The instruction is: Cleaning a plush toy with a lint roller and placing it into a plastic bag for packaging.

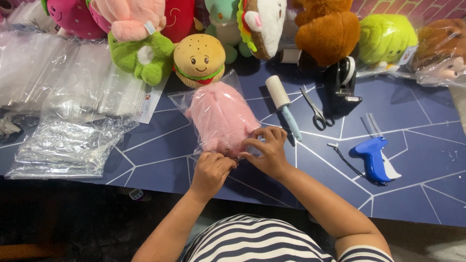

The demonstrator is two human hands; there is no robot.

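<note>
A pink plush toy lies inside a clear plastic bag on the dark blue table. My left hand is closed on the bag's near edge, fingers curled under. Beside it, my right hand pinches the same near edge of the bag with fingertips bent down onto it. Both hands touch the bag at the plush's near end.
A lint roller, scissors, black tape dispenser and blue tagging gun lie right of the bag. Stacks of clear bags sit at left. Several plush toys, including a burger, line the far edge.
</note>
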